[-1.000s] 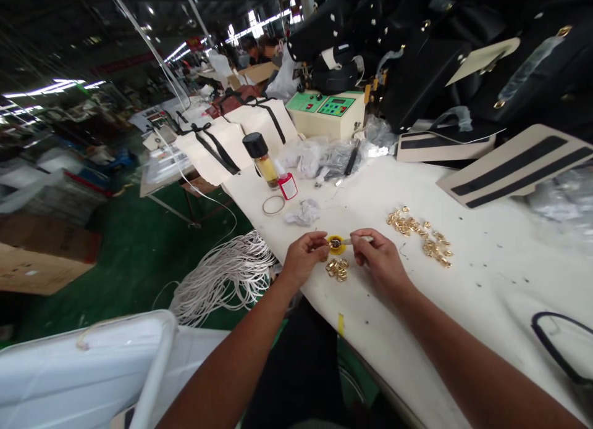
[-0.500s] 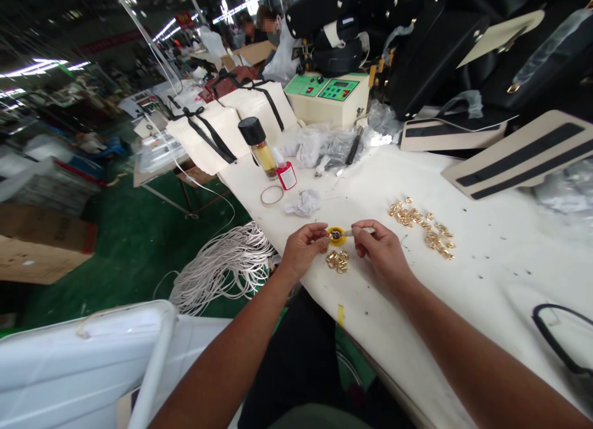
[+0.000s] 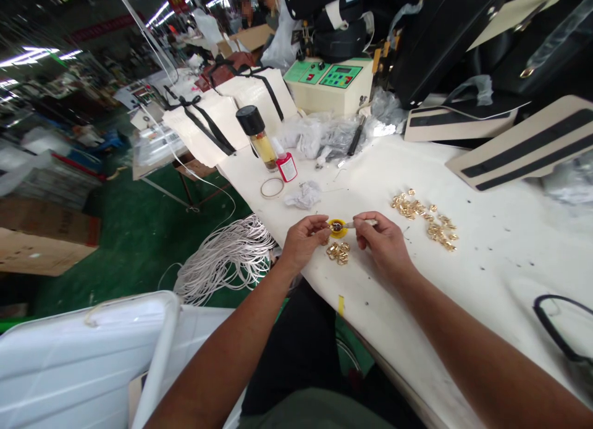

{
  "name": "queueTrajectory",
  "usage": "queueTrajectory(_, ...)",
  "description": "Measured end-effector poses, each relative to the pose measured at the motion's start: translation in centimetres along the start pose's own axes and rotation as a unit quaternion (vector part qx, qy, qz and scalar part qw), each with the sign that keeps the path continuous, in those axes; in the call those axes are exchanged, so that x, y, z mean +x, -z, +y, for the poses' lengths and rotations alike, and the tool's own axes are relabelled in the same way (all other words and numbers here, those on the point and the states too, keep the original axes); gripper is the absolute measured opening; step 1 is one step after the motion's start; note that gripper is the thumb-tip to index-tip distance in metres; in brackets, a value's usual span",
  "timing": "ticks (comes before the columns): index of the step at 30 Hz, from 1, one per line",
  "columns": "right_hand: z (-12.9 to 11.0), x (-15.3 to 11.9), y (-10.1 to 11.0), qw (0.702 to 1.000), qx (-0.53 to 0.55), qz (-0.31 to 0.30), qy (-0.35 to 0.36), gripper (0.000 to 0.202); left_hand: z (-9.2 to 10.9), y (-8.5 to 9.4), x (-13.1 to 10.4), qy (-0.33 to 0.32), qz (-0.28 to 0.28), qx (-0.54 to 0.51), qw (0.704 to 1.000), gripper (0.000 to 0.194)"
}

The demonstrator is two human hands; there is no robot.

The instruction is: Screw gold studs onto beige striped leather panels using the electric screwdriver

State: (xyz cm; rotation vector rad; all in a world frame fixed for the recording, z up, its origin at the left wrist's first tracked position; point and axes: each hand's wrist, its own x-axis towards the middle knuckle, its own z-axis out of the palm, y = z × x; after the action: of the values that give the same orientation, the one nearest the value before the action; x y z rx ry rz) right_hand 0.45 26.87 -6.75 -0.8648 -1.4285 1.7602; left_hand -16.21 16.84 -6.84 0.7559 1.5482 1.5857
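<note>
Between my hands a small round yellow dish [image 3: 338, 233] with something dark inside sits on the white tabletop [image 3: 370, 170]. My left hand [image 3: 303, 241] pinches a small gold metal piece at the dish's left edge. In my right hand [image 3: 380, 237] is a thin pale pen-like tool [image 3: 369, 222], its tip over the dish. A small pile of gold metal rings [image 3: 338, 253] lies just in front of the dish. Farther right, a larger spread of gold pieces [image 3: 410, 207] rests on the table.
Behind the dish are crumpled white tissue [image 3: 303, 195], a red-labelled bottle [image 3: 286, 167], a black-capped bottle [image 3: 260, 142] and a green-topped machine [image 3: 328, 86]. Beige panels [image 3: 528, 145] lie back right. White cord [image 3: 222, 262] and a white bin [image 3: 92, 355] stand left.
The view has shifted slightly. My hands keep nearly the same pose at the yellow dish, the tool's tip still over it.
</note>
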Motion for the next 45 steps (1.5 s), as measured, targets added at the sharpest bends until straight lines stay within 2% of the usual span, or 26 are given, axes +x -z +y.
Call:
queueTrajectory(8,-0.6,-0.2,-0.1,1.000,-0.023,0.000,-0.004,0.027,-0.4,0.1,0.1,-0.005,-0.002,0.005,1.000,0.042)
queueTrajectory(19,-1.2,-0.2,0.2,0.993,-0.117,-0.008,0.003,0.039,-0.6,0.2,-0.1,-0.008,-0.002,0.042,0.999,0.038)
queueTrajectory(25,-1.9,-0.2,0.1,0.991,-0.134,0.017,-0.017,0.046,-0.9,0.4,-0.2,-0.016,-0.009,0.074,0.997,0.037)
queueTrajectory(33,-2.3,-0.2,0.8,0.989,-0.139,-0.052,0.002,0.040,-0.4,0.2,-0.3,0.000,0.021,0.038,0.999,0.035)
queueTrajectory(36,-2.7,-0.2,1.4,0.994,-0.098,-0.037,0.007,0.036,-0.6,0.2,-0.3,-0.006,0.035,0.023,0.999,0.035)
queueTrajectory(40,-3.6,1.2,1.5,0.997,-0.075,0.025,0.023,0.037,-0.6,0.9,-0.4,-0.029,0.069,0.037,0.996,0.033)
queueTrajectory(42,-3.8,2.7,0.9,0.992,-0.122,0.007,0.009,0.040,-0.1,1.7,-0.4,-0.066,0.087,0.093,0.990,0.028)
queueTrajectory(45,-3.3,6.0,-0.7,0.982,-0.179,-0.052,0.005,0.044,0.8,3.2,0.0,-0.157,0.101,0.209,0.960,0.017)
